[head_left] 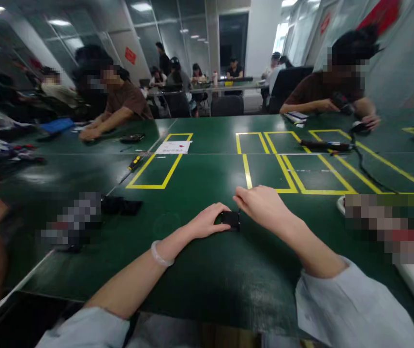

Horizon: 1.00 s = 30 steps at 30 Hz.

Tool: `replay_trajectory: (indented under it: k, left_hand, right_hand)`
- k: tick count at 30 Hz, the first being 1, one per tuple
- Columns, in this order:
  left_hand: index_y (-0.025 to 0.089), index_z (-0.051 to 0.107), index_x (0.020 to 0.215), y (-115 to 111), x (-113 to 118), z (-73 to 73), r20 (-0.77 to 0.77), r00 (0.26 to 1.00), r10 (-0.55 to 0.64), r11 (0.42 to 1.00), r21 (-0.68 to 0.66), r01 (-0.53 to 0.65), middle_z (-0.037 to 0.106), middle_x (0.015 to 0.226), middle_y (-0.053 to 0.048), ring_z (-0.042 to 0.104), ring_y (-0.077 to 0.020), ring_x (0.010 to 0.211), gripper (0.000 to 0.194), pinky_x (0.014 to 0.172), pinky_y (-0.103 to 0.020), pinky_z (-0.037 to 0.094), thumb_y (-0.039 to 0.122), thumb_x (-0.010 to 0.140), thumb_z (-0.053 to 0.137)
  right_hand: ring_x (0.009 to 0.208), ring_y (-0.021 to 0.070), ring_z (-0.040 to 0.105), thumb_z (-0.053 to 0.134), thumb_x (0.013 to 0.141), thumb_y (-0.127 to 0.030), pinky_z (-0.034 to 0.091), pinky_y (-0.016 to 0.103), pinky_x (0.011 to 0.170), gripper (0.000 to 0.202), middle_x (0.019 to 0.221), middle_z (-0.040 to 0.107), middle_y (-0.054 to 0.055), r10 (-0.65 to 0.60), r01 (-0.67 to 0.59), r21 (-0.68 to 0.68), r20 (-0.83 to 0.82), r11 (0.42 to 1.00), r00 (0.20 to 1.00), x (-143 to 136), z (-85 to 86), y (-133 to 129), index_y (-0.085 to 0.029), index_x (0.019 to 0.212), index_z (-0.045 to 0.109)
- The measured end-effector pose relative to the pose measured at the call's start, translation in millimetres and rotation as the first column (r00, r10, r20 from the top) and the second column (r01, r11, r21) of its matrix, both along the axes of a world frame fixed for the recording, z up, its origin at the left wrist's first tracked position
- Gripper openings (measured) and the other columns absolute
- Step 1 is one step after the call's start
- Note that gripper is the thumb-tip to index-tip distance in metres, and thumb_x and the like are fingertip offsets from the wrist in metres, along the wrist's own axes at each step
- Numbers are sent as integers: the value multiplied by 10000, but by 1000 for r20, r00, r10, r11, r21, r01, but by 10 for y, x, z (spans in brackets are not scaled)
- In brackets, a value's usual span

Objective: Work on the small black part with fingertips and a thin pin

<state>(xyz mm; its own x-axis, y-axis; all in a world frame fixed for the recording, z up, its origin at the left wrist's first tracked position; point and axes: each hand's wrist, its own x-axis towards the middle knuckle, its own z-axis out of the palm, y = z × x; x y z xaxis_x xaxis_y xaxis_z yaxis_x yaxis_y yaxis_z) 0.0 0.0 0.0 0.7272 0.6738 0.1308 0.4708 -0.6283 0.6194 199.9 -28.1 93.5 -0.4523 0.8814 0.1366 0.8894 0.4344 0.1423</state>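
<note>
Pale sleeves lead to bare forearms reaching forward over a green table. The left hand lies low, holding a small black block between thumb and fingers. The right hand, wrist bent, curls closed beside its right edge; whether it grips anything is unclear.

Table: dark green. Tape outlines: yellow, rectangular. Small block: black. Sleeves: pale blue-grey. Bracelet: whitish (milky, really). Screwdriver handle: yellow and black. Paper: white, small red mark.
</note>
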Motion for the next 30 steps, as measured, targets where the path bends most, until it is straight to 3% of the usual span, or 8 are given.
replay_trajectory:
  k: [7,13,16,20,27,30]
  left_hand:
    - [209,535,1146,0,3,17,-2,1000,-2,1000,-16,2,585,1089,-72,547,-231,1001,361,893,-355,425,402,849,604]
    - [211,538,1147,0,3,18,7,1000,0,1000,-9,0,585,1105,-71,545,-232,1012,365,903,-361,419,400,843,612]
    - [209,542,1140,1,-3,17,6,1000,0,1000,-16,0,589,1101,-73,546,-235,1012,360,896,-363,422,406,845,606]
    - [210,545,1136,2,-7,14,6,1000,3,1000,-12,-3,590,1087,-68,547,-233,1011,356,892,-357,423,402,844,609]
    - [212,539,1143,-3,2,12,4,1000,7,1000,-10,-7,586,1099,-72,545,-233,1009,364,892,-359,423,403,842,610]
    - [208,545,1136,-3,3,19,-1,1000,5,1000,-19,-5,588,1094,-75,547,-235,1007,361,890,-361,425,408,842,607]
  right_hand:
    - [687,192,651,318,942,-239,287,265,544,225,788,692,56,12,-15,-32,-82,999,997,-7,43,-29,-172,1066,494]
    - [700,212,657,313,964,-380,281,269,540,280,771,691,65,18,-19,-31,-55,999,998,0,33,-19,-188,984,516]
    - [692,220,658,287,970,-329,276,267,540,274,744,689,77,1,-1,-38,-3,999,1000,-1,40,-14,-192,959,524]
    - [650,187,639,303,953,-254,266,262,528,214,776,690,59,23,-26,-49,-57,998,998,-4,64,-44,-182,1027,491]
    - [695,209,655,316,964,-350,252,268,530,254,753,687,72,-3,2,-29,-23,1000,1000,-14,42,-24,-184,978,507]
    - [676,204,655,302,963,-292,236,268,516,233,743,687,69,13,-13,-34,-7,999,1000,-8,40,-23,-184,983,507]
